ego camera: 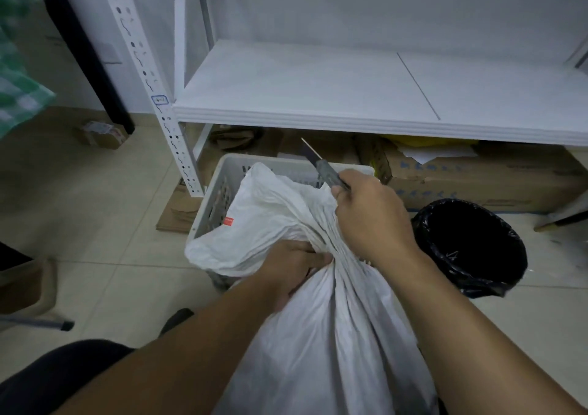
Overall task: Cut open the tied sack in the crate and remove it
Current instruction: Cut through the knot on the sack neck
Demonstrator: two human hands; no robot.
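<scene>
Sack (318, 335): white woven plastic, standing in the grey crate (222, 192) on the floor, just in front of the white shelf (318, 90). Neck gathered tight; loose top flopped back over the crate's near-left rim.
Left hand (286, 271): wrapped round the gathered neck from the left — fingers closed on the bunched fabric, mostly tucked under it.
Right hand (372, 217): fist closed on the handle of a utility knife (321, 166); blade out, pointing up and away toward the shelf, above the folds.
Tie: not visible — hidden in the pleats between the two hands; cannot tell whether it is cut yet.
Step in hand (judgement): severing the tie at the neck.
Doing it well: keep the neck taut with the left hand; stroke the edge away from that hand and the forearm; cut only the tie, shallow, so the contents stay unscored.
Risk: left knuckles sit just beside the cutting zone.
Nearby: black-lined bin (471, 246) to the right, handy for scraps.
</scene>
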